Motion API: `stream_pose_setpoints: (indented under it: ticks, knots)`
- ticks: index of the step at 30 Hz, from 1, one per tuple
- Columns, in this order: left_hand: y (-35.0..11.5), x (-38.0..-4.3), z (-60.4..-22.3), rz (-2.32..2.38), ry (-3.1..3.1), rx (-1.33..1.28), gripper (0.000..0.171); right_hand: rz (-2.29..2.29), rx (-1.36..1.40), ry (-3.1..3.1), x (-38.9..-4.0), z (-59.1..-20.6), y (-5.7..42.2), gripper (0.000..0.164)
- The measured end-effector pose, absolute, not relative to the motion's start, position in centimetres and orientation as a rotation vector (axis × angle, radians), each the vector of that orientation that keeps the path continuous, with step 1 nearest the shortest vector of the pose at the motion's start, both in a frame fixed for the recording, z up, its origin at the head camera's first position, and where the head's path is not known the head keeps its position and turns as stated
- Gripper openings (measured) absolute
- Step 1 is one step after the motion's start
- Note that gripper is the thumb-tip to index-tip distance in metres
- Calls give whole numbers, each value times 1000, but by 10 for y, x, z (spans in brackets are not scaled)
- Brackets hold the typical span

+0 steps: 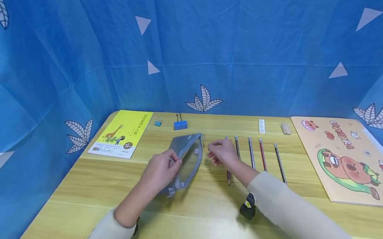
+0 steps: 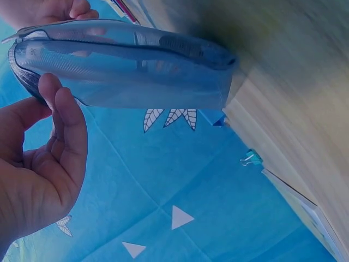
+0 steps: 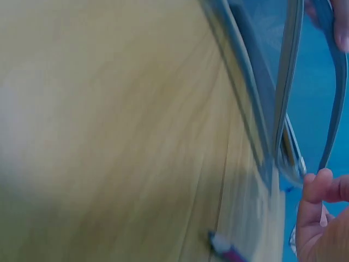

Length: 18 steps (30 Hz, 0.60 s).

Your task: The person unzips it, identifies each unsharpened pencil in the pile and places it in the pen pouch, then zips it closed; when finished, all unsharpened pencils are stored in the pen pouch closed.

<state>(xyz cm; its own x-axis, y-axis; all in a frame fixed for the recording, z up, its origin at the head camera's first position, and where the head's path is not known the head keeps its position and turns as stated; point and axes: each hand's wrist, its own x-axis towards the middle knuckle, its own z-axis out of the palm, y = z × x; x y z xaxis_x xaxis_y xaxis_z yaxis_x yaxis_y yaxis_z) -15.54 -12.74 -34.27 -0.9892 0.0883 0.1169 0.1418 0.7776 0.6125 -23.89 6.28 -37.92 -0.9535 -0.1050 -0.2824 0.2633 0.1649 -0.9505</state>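
Note:
A translucent grey-blue zip pouch [image 1: 178, 144] stands tilted on the table, its zipped mouth spread apart. My left hand [image 1: 160, 169] pinches one edge of that mouth between thumb and fingers; the left wrist view shows the same pinch on the pouch [image 2: 158, 82]. Just right of the pouch's far end is my right hand [image 1: 224, 152], its fingers loosely bent, with a small gap to the pouch in the head view. No object shows between its fingers. Beneath and beside the right hand lie several pencils [image 1: 262, 154] in a row, partly covered by the forearm.
At the back left lie a yellow book [image 1: 124, 131], a small teal binder clip [image 1: 158, 123] and a larger blue binder clip [image 1: 180, 125]. A white strip-like block [image 1: 261, 126] and a beige eraser [image 1: 285, 129] sit at the back right, beside a large capybara-printed folder [image 1: 345, 163].

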Motion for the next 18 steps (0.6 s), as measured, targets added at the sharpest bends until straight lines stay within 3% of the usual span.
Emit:
stream_pose_setpoints:
  ticks: [18]
  knots:
    - [-133, -153, -345, -865, -2898, -266, 9, -1427, -258, 2838, -275, -384, 68, 20]
